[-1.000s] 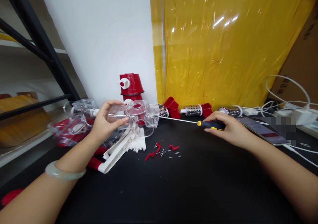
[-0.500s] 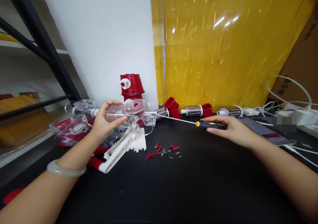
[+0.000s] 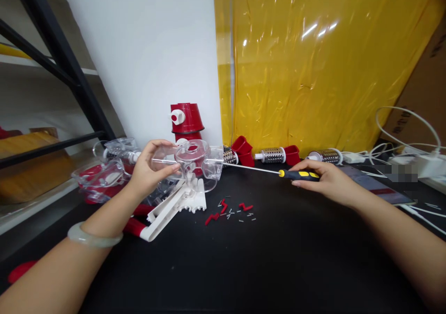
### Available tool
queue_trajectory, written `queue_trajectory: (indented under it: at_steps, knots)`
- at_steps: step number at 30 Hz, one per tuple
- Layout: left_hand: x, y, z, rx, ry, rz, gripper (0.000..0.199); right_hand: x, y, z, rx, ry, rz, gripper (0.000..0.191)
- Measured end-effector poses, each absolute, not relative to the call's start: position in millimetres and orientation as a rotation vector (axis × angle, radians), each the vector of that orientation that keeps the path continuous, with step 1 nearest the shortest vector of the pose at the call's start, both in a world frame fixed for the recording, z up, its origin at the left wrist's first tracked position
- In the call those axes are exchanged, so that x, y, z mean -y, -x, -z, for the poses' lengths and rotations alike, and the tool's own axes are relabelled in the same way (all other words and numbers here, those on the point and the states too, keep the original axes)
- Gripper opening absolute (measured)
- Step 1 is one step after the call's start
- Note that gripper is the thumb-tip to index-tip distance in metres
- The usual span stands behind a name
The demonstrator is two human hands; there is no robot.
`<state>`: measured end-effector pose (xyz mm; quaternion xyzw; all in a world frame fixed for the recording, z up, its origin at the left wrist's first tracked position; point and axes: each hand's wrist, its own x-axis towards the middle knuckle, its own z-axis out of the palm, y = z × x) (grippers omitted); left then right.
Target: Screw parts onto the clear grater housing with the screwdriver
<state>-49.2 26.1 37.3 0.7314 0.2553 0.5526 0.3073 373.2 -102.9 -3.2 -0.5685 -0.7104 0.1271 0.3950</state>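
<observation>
My left hand [image 3: 155, 163] is closed around a clear plastic grater housing [image 3: 192, 152], held above the black table. Between thumb and fingers of my right hand [image 3: 320, 177] is the black and yellow handle of a screwdriver [image 3: 298, 175]. Its long metal shaft points left, and the tip meets the right end of the housing; whether it sits in a screw cannot be made out. White plastic legs [image 3: 174, 207] lie below the housing. Small red clips [image 3: 223, 206] and several loose screws [image 3: 230, 213] are scattered on the table in front.
Metal grater drums [image 3: 272, 155] and red plastic pieces [image 3: 244, 150] line the back. Red hoppers [image 3: 187, 118] stand stacked by the white wall. More clear housings [image 3: 104, 177] lie at left. A phone [image 3: 369, 186] and white cables [image 3: 383, 149] are at right.
The view has shifted slightly. My right hand's fingers have changed their hold on the screwdriver handle, which shows more of its yellow patches. The housing stays in my left hand.
</observation>
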Motion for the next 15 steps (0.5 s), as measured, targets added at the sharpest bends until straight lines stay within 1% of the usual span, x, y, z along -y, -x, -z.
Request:
queue_trajectory:
  at_steps: [15]
  knots:
    - [-33.9,51.4,-31.8,-0.707,-1.904,-1.419,0.045,105.7,-369.3,1.2,1.739,1.391,-0.278,0.041]
